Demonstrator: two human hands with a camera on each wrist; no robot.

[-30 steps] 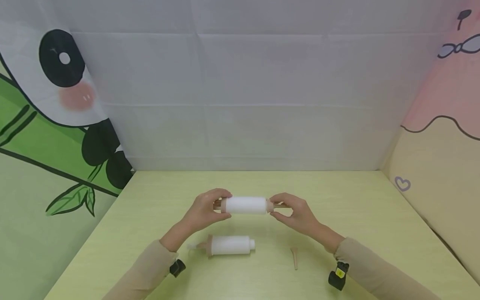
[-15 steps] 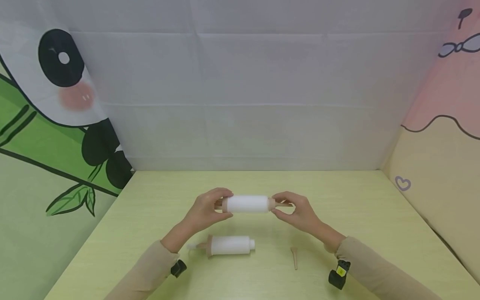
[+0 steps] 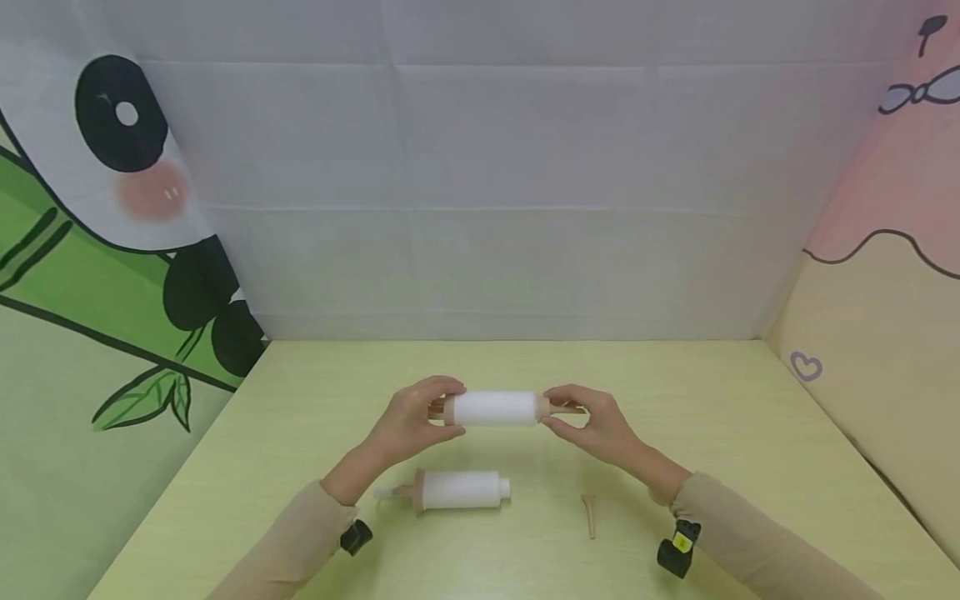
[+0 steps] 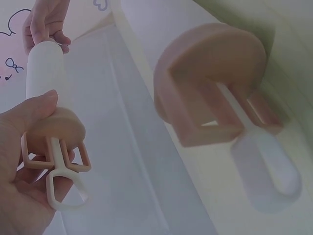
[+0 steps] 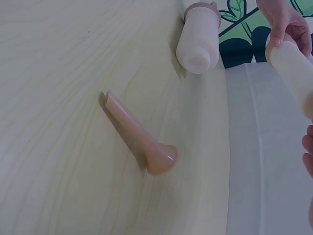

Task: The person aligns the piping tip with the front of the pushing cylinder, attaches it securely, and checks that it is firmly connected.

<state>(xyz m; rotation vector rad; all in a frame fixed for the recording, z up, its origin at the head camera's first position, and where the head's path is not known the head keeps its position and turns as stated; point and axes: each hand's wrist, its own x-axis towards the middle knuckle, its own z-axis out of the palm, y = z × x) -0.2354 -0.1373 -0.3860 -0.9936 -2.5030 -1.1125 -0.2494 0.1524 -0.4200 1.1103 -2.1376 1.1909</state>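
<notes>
Both hands hold a large white plastic syringe level above the table. My left hand grips the beige flange at its left end, where loop handles and a white plunger ring stick out. At the other end, my right hand pinches the beige collar, with a thin beige tube running out under the fingers. Below them a second white syringe lies on its side, its blunt end to the right. Right of that lies a loose beige nozzle with a flared end.
The pale yellow table ends at a grey-white back wall. Printed side panels stand left and right. A small black camera sits on each wrist, the right one close to the loose nozzle.
Both hands and the held syringe have moved a few pixels right and slightly up since a second ago, and are nearly still over the last half second. The things on the table have not moved.
</notes>
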